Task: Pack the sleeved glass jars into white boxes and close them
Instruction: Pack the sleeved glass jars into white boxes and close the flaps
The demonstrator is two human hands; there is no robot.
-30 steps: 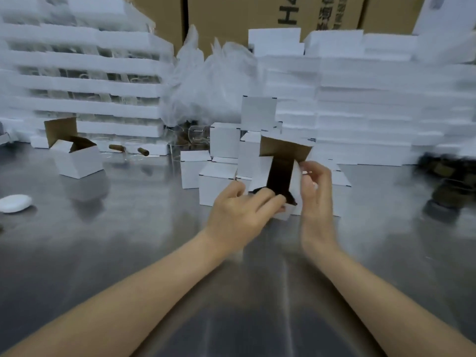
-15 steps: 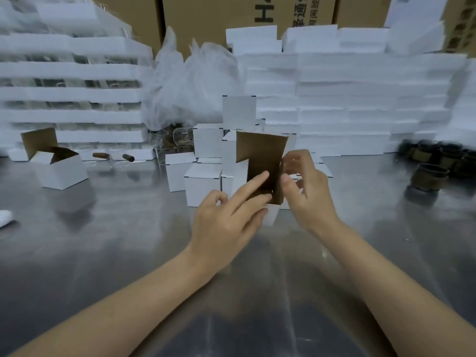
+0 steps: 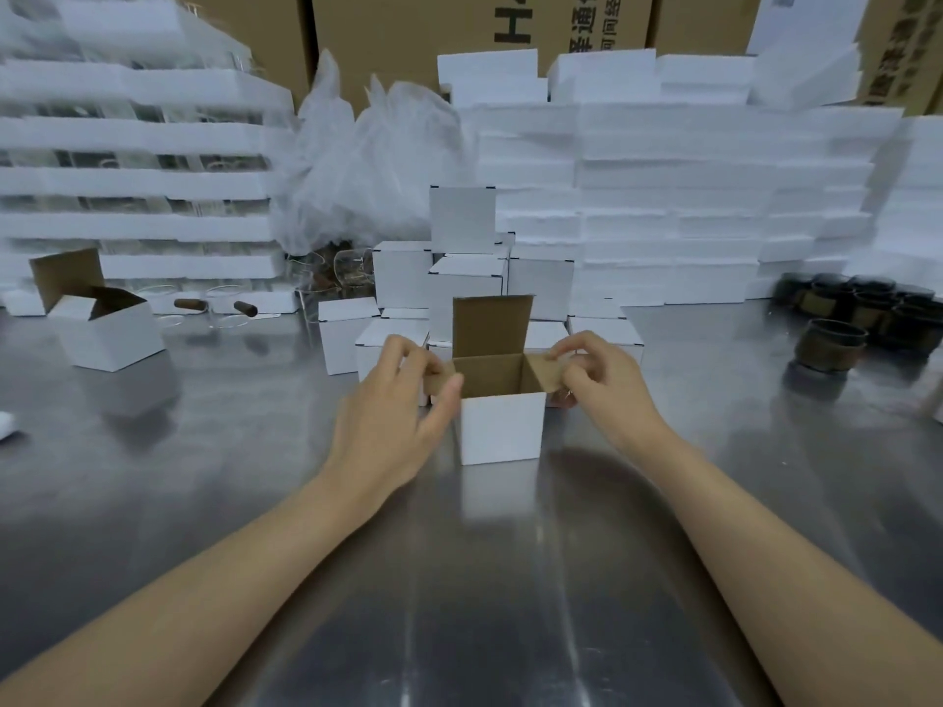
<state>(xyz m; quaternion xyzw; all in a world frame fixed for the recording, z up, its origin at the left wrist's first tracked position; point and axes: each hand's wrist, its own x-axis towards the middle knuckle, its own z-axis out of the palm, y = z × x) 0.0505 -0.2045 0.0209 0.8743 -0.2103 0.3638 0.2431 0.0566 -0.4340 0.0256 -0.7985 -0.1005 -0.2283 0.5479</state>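
Observation:
A small white box (image 3: 502,428) with a brown inside stands upright on the steel table (image 3: 510,579), its lid flap raised at the back and nothing visible inside. My left hand (image 3: 393,421) pinches its left side flap, and my right hand (image 3: 604,385) pinches its right side flap, both folded outward. Several dark sleeved glass jars (image 3: 832,344) stand at the far right of the table.
Closed white boxes (image 3: 403,270) are stacked just behind the open one. Another open white box (image 3: 109,334) sits at the left, with clear glasses (image 3: 224,308) beside it. White foam tray stacks (image 3: 689,196) and brown cartons (image 3: 408,38) line the back.
The box was held up off the table between both hands with its brown flap toward me; now it stands upright on the table, open, with each hand on a side flap.

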